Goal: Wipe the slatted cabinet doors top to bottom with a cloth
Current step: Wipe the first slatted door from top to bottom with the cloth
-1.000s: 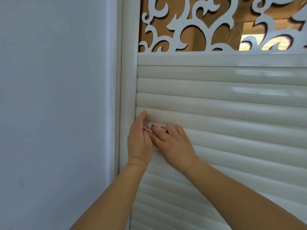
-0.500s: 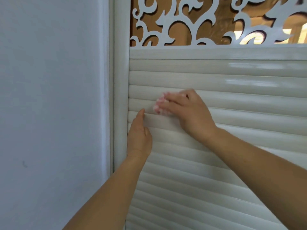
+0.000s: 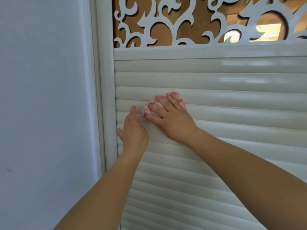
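Note:
The white slatted cabinet door (image 3: 232, 113) fills the right of the view. A bunched pink-and-white cloth (image 3: 145, 112) lies against its upper slats, a little right of the door's left edge. My right hand (image 3: 171, 120) covers the cloth and holds it against the slats, its fingers spread over the wad; the thumb is hidden. Just below and to the left, my left hand (image 3: 134, 131) rests flat on the slats beside the door frame with straight fingers, holding nothing. Its fingertips almost reach the cloth.
A rounded white frame post (image 3: 106, 97) runs down the door's left edge, with a plain white wall (image 3: 44, 105) beyond it. Above the slats is a white scrollwork panel (image 3: 182, 22) over a brown backing.
My right hand has carried the cloth up about two slats and to the right, away from my left hand. My left hand stays by the frame post.

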`<action>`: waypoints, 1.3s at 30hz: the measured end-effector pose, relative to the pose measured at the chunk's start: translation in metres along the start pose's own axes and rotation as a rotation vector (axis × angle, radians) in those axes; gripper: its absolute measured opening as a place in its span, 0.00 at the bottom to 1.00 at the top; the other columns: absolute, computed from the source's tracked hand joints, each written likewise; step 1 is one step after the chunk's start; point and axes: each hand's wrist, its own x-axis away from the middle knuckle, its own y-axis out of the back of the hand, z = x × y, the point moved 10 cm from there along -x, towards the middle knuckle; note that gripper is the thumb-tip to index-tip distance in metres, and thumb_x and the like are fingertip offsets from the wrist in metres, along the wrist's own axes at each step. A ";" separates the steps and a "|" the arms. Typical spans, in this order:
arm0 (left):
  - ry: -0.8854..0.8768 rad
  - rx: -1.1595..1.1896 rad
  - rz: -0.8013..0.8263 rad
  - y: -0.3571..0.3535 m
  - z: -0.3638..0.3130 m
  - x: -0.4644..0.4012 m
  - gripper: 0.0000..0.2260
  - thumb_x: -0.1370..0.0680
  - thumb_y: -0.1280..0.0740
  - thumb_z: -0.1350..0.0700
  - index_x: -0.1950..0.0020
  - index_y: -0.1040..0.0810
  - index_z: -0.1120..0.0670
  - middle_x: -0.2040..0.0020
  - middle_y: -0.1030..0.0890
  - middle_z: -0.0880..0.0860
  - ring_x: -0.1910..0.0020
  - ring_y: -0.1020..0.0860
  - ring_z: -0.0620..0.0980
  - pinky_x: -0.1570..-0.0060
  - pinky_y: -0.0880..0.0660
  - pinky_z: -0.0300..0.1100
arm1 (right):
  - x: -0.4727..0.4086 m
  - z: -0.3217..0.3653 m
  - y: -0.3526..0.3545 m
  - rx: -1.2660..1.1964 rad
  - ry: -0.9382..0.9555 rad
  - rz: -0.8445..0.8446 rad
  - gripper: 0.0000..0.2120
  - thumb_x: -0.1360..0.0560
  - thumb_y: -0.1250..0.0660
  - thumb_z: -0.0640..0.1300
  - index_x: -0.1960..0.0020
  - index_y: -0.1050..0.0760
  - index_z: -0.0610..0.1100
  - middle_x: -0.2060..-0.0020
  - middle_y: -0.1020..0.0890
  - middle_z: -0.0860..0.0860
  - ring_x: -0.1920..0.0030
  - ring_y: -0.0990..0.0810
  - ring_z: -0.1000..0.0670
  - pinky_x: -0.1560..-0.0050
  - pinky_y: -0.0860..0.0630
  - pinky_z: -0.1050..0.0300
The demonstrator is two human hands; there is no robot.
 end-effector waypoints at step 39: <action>-0.266 -0.524 0.237 -0.050 -0.062 0.022 0.39 0.26 0.47 0.68 0.25 0.66 0.43 0.25 0.68 0.50 0.25 0.65 0.49 0.34 0.62 0.70 | 0.199 -0.140 0.099 0.027 -1.128 -0.136 0.31 0.36 0.29 0.33 0.34 0.26 0.48 0.37 0.23 0.47 0.41 0.29 0.40 0.42 0.37 0.49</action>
